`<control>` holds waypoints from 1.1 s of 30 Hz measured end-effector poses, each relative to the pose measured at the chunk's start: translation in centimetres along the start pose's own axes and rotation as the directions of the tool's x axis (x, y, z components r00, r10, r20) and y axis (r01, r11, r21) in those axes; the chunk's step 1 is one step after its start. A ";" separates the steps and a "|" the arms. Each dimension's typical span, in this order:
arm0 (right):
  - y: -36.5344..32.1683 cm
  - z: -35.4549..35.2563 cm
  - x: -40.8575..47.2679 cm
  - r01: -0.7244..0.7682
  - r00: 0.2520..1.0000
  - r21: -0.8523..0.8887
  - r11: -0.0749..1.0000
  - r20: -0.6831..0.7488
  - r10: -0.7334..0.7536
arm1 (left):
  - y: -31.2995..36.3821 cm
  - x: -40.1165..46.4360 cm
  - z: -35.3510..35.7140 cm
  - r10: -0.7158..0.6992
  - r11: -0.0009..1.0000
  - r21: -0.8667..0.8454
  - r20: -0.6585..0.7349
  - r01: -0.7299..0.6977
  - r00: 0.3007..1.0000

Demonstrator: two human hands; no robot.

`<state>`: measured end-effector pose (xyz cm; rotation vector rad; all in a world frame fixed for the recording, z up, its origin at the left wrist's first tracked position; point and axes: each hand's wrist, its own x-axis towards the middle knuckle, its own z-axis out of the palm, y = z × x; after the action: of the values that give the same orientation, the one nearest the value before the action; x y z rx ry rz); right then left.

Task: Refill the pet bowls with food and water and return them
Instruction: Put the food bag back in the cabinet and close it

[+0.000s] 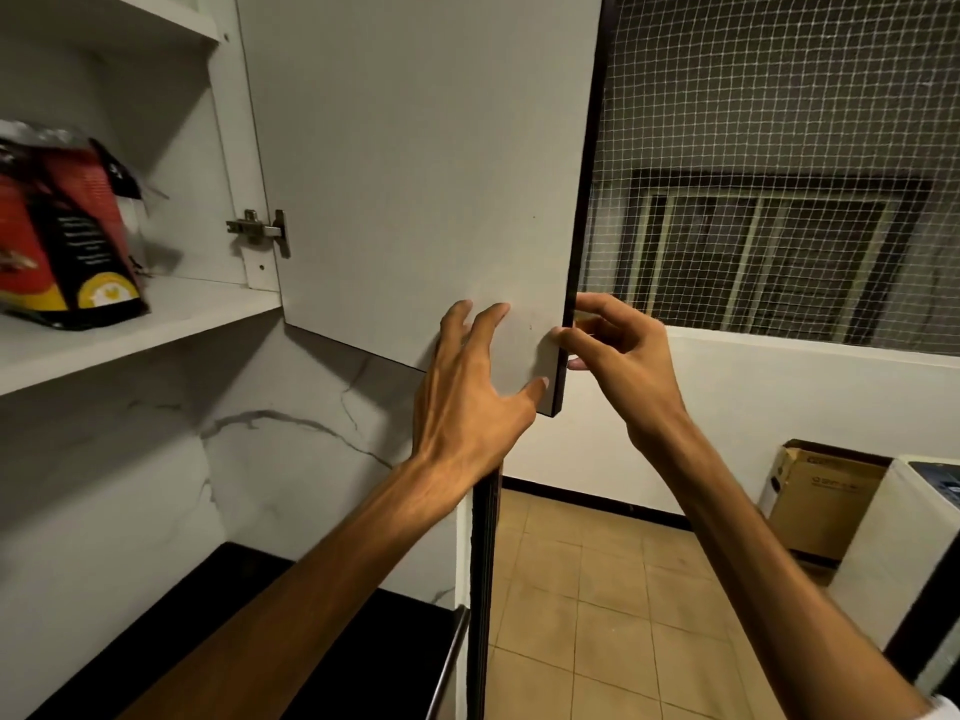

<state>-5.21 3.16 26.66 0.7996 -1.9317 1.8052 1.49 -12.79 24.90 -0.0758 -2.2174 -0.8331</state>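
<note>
Room: kitchen corner with a marble-patterned wall [249, 459], tan tiled floor [597, 615] and white mesh netting [779, 96] across the opening at upper right, a barred window behind it.
Cupboard: white wall cupboard, its door [415, 174] swung open toward the camera, a metal hinge [260, 231] on its inner side.
Shelf: white shelf [130, 335] inside the cupboard, left of the door.
Pet food: red, black and yellow pet food bag [62, 231] stands on the shelf at far left, its top crumpled; likely the feed, though the print is too blurred to read.
Left hand: left hand [467, 397] lies against the inner face of the door near its lower corner, fingers spread and straight, thumb toward the door's edge; the grip is released, curled round nothing.
Right hand: right hand [618, 356] is at the door's dark free edge, thumb on the near face and fingers curled behind it; the grip is grasping the door edge.
Surface: dark surface [223, 615] under the cupboard, below the left forearm.
Far right: cardboard box [815, 501] on the floor beside a white appliance [893, 537].
Bowls: cannot be made out anywhere in this view.
</note>
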 end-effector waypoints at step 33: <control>-5.5 5.8 -4.8 0.091 0.952 0.301 0.949 0.253 -0.172 | -3.1 -7.8 -8.6 -0.139 0.894 -0.442 -0.107 0.078 0.985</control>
<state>2.58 -2.00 27.33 1.3107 -1.7406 2.0038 11.59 -18.71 22.31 -0.1073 -1.8844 -1.3495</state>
